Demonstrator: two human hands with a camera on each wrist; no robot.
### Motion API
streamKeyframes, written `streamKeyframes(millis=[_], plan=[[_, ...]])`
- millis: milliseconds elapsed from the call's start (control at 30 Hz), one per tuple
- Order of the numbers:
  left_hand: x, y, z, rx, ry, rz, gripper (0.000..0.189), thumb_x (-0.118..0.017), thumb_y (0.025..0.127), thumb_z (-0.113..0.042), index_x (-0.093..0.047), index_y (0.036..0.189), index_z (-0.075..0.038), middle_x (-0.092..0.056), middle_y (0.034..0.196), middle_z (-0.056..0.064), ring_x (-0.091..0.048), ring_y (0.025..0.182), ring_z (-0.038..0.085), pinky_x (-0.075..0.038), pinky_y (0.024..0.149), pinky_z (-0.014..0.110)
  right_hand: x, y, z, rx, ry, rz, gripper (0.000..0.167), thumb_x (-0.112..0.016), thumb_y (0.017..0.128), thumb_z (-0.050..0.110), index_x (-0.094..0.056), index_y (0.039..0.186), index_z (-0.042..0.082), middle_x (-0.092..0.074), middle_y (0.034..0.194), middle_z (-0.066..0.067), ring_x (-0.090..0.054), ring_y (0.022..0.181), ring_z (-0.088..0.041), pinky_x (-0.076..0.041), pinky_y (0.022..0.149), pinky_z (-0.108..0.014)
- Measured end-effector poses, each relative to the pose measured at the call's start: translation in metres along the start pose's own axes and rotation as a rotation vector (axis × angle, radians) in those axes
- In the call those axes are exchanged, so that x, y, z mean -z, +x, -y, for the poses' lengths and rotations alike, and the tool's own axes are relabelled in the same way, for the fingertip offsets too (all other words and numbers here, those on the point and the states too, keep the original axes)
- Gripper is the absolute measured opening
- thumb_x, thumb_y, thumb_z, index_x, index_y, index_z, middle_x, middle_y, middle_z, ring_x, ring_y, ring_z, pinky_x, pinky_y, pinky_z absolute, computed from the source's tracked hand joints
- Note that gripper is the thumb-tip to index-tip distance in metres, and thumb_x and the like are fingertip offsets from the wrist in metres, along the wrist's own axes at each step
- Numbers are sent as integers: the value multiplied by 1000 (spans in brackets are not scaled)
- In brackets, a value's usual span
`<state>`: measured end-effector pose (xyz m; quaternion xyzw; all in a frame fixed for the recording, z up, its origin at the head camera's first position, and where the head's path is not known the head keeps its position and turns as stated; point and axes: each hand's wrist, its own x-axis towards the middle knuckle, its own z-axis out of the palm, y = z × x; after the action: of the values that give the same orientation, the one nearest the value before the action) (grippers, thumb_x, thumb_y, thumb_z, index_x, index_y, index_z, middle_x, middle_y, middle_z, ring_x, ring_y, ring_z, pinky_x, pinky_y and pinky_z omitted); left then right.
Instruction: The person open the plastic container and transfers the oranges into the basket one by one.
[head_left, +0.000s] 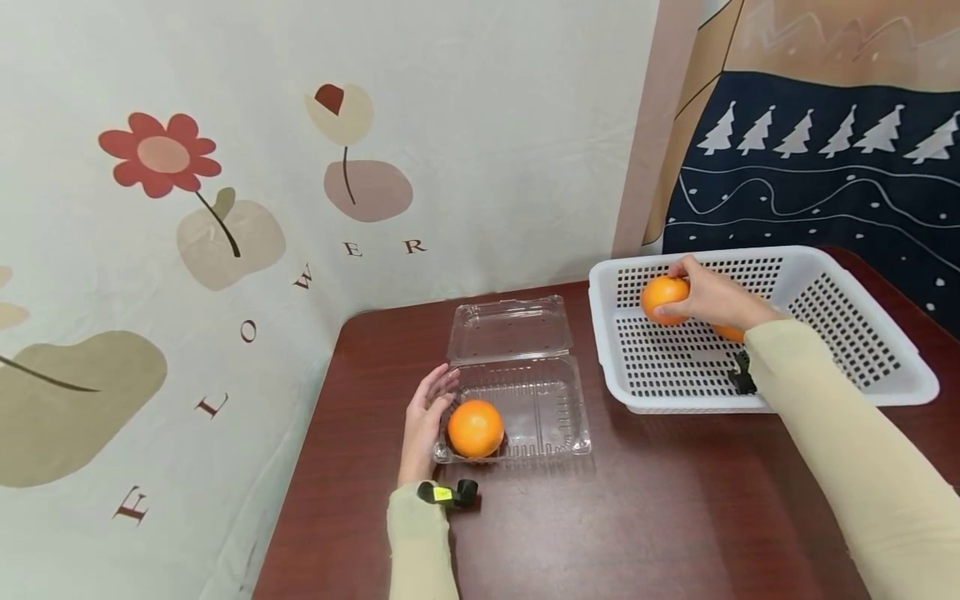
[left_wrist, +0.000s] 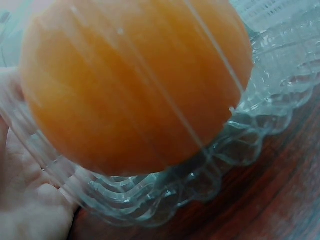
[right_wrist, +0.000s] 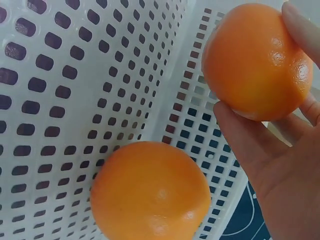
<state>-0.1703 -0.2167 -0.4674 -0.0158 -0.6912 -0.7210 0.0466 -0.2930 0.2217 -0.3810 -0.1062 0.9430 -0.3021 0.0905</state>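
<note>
In the head view my right hand [head_left: 712, 293] grips an orange [head_left: 664, 300] between thumb and fingers, over the left part of a white perforated plastic basket [head_left: 757, 400]. The right wrist view shows this held orange [right_wrist: 257, 62] raised above the basket floor. A second orange [right_wrist: 150, 192] lies in the basket, mostly hidden by my forearm from the head. My left hand [head_left: 427, 425] rests against the left side of a clear plastic clamshell box [head_left: 540, 408], fingers loosely extended. Another orange [head_left: 476, 428] sits in the box's front left corner, seen through its wall in the left wrist view.
The box's lid [head_left: 510, 327] lies folded back toward the wall. Both containers stand on a dark red-brown table [head_left: 600, 525]. A flower-printed cloth [head_left: 480, 150] hangs behind, and a navy tree-patterned cloth [head_left: 817, 192] hangs at the right.
</note>
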Motion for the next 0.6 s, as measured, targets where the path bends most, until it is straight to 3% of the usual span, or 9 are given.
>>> streamKeyframes(millis=[167,400,600], plan=[[1,2,6,1,6,-14,42,-44,91,-2,-43,131,-13,-52,125,3,-46,116,16,-36,97,31,-6,2,-2,2,24,-2,77,-68,71,48,-29,122,6,-45,113,-19,-44,93,-32,-36,82,-44],[2,3,10,-11,-2,-15,42,-43,91,-1,-44,131,-15,-50,127,8,-46,117,17,-38,94,25,-12,3,-5,-42,92,9,76,-71,72,41,-29,123,5,-43,115,-20,-42,95,-33,-35,85,-47],[2,3,9,-15,8,-17,42,-44,90,-1,-43,131,-12,-52,125,5,-47,115,15,-39,94,26,-13,5,-6,-51,55,5,75,-71,72,40,-29,123,5,-43,115,-21,-44,93,-33,-37,83,-47]])
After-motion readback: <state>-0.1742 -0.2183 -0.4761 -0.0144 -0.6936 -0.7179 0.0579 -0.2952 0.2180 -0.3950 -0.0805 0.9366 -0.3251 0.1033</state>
